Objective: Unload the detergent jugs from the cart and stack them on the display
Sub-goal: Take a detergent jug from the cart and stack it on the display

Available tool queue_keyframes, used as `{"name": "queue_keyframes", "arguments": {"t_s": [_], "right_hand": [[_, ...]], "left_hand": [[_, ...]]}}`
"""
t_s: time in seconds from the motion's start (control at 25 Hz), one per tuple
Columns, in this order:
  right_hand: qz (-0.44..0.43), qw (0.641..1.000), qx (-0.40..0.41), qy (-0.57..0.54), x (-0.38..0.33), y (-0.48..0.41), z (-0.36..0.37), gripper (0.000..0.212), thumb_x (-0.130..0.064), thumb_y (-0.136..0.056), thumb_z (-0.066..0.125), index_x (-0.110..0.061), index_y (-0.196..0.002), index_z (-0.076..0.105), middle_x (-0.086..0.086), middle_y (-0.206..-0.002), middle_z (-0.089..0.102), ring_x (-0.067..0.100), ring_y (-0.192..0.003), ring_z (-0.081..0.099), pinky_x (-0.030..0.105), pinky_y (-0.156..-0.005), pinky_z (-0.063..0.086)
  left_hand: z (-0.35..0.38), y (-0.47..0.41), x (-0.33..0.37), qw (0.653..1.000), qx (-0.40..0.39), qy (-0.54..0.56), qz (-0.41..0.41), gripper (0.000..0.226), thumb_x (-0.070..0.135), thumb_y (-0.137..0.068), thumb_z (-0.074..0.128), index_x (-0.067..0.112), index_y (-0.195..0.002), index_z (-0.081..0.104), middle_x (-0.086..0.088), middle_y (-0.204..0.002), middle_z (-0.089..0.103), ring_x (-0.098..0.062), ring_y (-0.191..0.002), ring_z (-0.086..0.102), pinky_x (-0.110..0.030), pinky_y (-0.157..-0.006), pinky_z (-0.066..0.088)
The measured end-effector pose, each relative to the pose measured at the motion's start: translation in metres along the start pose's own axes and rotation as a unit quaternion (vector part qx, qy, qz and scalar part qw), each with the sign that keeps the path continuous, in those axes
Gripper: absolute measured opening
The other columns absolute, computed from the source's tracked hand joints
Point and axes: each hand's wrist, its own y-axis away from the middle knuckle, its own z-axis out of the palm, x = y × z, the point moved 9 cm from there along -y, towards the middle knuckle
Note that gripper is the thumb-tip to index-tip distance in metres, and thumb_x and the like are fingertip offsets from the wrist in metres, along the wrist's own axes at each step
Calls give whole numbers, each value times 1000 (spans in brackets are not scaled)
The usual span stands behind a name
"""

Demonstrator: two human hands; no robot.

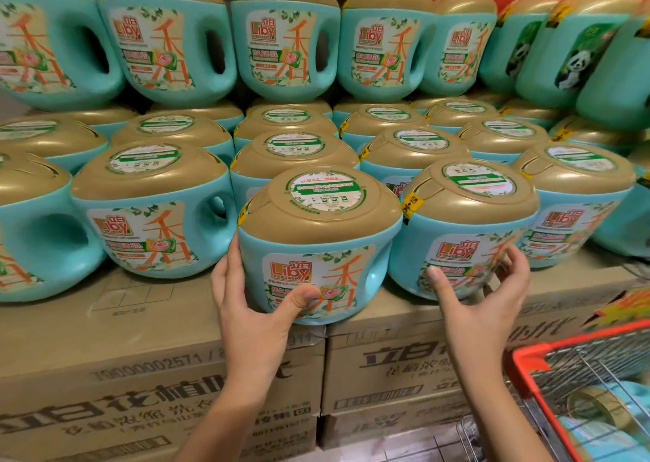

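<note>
Teal jugs [316, 250], gold lids; orange-rimmed cart [548, 366]

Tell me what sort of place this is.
Most likely a supermarket aisle: identical Liby detergent jugs stacked in rows as a display on cardboard cartons, with a red-rimmed wire cart alongside.

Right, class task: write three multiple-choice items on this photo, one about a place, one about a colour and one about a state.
1. Where does the front detergent jug stand?
A on cardboard boxes
B on the floor
C on a wooden pallet

2. What colour is its lid?
A red
B gold
C white

3. What is the left hand doing?
A hanging idle
B gripping the front detergent jug
C lifting a box

Answers:
1 A: its base rests on the box tops.
2 B: the lid is gold above a teal body.
3 B: thumb and fingers clasp its side.
</note>
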Motion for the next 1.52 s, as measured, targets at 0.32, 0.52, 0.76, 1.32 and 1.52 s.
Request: {"name": "queue_keyframes", "arguments": {"t_s": [0.32, 0.52, 0.76, 1.32, 1.52], "right_hand": [[-3, 1000, 4, 19, -3, 1, 0, 93, -32, -67, 85, -14, -141, 30, 3, -139, 32, 20, -133, 30, 53, -111, 32], [-20, 999, -29, 13, -6, 6, -16, 74, -22, -78, 79, -10, -138, 37, 9, -142, 36, 21, -135, 34, 49, -111, 33], [-41, 998, -39, 11, 0, 45, -66, 24, -1, -90, 62, -14, -110, 58, 7, -111, 57, 1, -97, 55, 14, -86, 44], [320, 930, -162, 80, 93, 255, -288, 19, -3, -92, 60, -20, -89, 66, 2, -69, 57, 3, -59, 53, 12, -59, 46], [341, 928, -133, 77, 109, 272, -386, 18, -6, -90, 64, -23, -86, 68, 2, -70, 58, 17, -69, 52, 31, -70, 45]], "left_hand": [[-1, 13, 3, 997, 24, 64, -24, 94, 50, -55, 81, 39, -138, 38, 35, -124, 53, 9, -115, 56, -11, -88, 49], [-22, 34, 11, 994, 109, 16, -3, 65, 42, -76, 78, 38, -132, 45, 10, -140, 44, 2, -125, 46, -13, -97, 41], [-10, 94, 14, 997, 26, 65, 7, 33, -3, -89, 61, 28, -102, 65, 18, -96, 71, 6, -88, 63, -6, -78, 48], [41, 321, -71, 889, -385, -54, -240, 19, 8, -91, 65, 24, -92, 74, 5, -94, 74, -5, -87, 68, -6, -73, 49], [87, 390, -60, 864, -436, -79, -240, 15, 14, -92, 64, 26, -96, 72, 12, -90, 75, -1, -86, 68, -14, -77, 48]]}}
